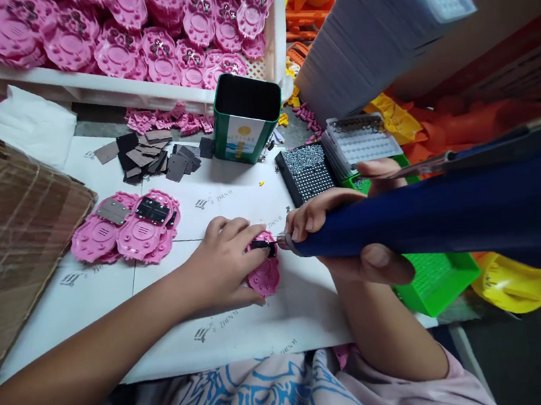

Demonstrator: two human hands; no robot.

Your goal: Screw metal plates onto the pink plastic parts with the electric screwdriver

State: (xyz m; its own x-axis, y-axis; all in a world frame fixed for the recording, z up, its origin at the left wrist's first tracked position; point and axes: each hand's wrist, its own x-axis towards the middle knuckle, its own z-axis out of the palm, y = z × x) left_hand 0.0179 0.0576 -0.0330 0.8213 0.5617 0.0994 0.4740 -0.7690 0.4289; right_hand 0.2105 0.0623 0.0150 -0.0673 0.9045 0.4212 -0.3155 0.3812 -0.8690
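My left hand (219, 266) presses a pink plastic casing (265, 279) down on the white paper, thumb at its lower edge and fingers over its upper part. Under those fingers, a small black battery cover (259, 244) lies on the casing. My right hand (319, 213) is wrapped round a thick blue electric screwdriver (402, 215), held nearly level. Its metal nose points left, and the thin bit reaches the black cover; whether it sits in a screw is too small to tell. Two stacks of pink casings (147, 227) with grey and black covers lie left of my left hand.
Loose covers (144, 154) lie behind the stacks, beside a green tin (245, 123). A black screw tray (309, 171) and green basket (440, 280) stand right. A white crate (156, 88) of pink parts spans the back. A cardboard box (20, 235) borders the left.
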